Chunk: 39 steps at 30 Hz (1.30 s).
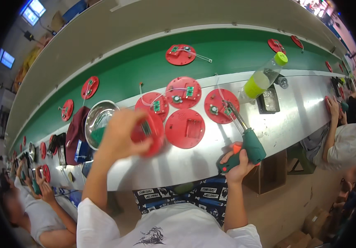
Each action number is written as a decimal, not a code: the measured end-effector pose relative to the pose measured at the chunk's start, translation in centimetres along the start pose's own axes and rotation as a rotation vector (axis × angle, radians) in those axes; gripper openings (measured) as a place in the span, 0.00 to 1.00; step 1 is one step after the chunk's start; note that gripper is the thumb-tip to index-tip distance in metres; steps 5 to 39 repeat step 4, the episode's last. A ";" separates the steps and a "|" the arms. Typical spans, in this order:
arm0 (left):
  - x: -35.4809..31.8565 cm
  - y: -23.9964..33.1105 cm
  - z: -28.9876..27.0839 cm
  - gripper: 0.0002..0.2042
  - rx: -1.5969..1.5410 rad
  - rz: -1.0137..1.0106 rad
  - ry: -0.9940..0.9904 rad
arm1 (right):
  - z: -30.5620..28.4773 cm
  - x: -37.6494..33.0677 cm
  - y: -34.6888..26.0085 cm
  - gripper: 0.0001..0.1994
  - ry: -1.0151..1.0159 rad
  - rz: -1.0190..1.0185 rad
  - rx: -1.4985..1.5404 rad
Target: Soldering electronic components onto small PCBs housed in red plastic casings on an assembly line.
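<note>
My left hand (122, 134) grips a red round plate (155, 138) at its left side, thumb and fingers curled over it; the plate is smeared by motion. In my right hand (239, 163) is a green pistol-grip soldering gun (253, 146) with an orange trigger. Its metal tip reaches over the red disc with a small green circuit board (221, 106). Between my hands lies a red disc with a rectangular recess (185, 129). Behind it sit two more red discs carrying green boards and thin wires, one at the middle (183, 91) and one further left (147, 101).
A steel bowl (97, 113) stands left of my left hand, near a maroon cloth (75, 130). A clear bottle with a lime cap (262, 78) and a black tray (268, 102) are at the right. More red discs lie on the green belt (128, 66). Other people work on both sides.
</note>
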<state>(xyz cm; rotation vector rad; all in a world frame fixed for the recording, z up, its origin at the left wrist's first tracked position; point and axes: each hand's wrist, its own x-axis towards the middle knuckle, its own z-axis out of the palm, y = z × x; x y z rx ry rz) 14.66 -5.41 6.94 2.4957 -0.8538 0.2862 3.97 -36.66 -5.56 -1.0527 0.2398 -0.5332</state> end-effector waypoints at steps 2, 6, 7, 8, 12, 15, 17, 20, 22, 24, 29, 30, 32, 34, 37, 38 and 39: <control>5.7 -2.4 0.0 0.26 0.176 -0.073 0.107 | -0.6 0.1 0.6 0.18 0.012 -0.009 0.025; 10.4 -9.3 2.2 0.31 0.451 -0.205 0.112 | -0.6 0.0 1.1 0.21 0.002 -0.050 0.053; 10.4 -9.3 2.2 0.31 0.451 -0.205 0.112 | -0.6 0.0 1.1 0.21 0.002 -0.050 0.053; 10.4 -9.3 2.2 0.31 0.451 -0.205 0.112 | -0.6 0.0 1.1 0.21 0.002 -0.050 0.053; 10.4 -9.3 2.2 0.31 0.451 -0.205 0.112 | -0.6 0.0 1.1 0.21 0.002 -0.050 0.053; 10.4 -9.3 2.2 0.31 0.451 -0.205 0.112 | -0.6 0.0 1.1 0.21 0.002 -0.050 0.053; 10.4 -9.3 2.2 0.31 0.451 -0.205 0.112 | -0.6 0.0 1.1 0.21 0.002 -0.050 0.053; 10.4 -9.3 2.2 0.31 0.451 -0.205 0.112 | -0.6 0.0 1.1 0.21 0.002 -0.050 0.053; 10.4 -9.3 2.2 0.31 0.451 -0.205 0.112 | -0.6 0.0 1.1 0.21 0.002 -0.050 0.053; 10.4 -9.3 2.2 0.31 0.451 -0.205 0.112 | -0.6 0.0 1.1 0.21 0.002 -0.050 0.053; 10.4 -9.3 2.2 0.31 0.451 -0.205 0.112 | -0.6 0.0 1.1 0.21 0.002 -0.050 0.053; 10.4 -9.3 2.2 0.31 0.451 -0.205 0.112 | -0.6 0.0 1.1 0.21 0.002 -0.050 0.053; 10.4 -9.3 2.2 0.31 0.451 -0.205 0.112 | -0.6 0.0 1.1 0.21 0.002 -0.050 0.053; 10.4 -9.3 2.2 0.31 0.451 -0.205 0.112 | -0.6 0.0 1.1 0.21 0.002 -0.050 0.053; 10.4 -9.3 2.2 0.31 0.451 -0.205 0.112 | -0.6 0.0 1.1 0.21 0.002 -0.050 0.053; 10.4 -9.3 2.2 0.31 0.451 -0.205 0.112 | -0.6 0.0 1.1 0.21 0.002 -0.050 0.053; 10.4 -9.3 2.2 0.31 0.451 -0.205 0.112 | -0.6 0.0 1.1 0.21 0.002 -0.050 0.053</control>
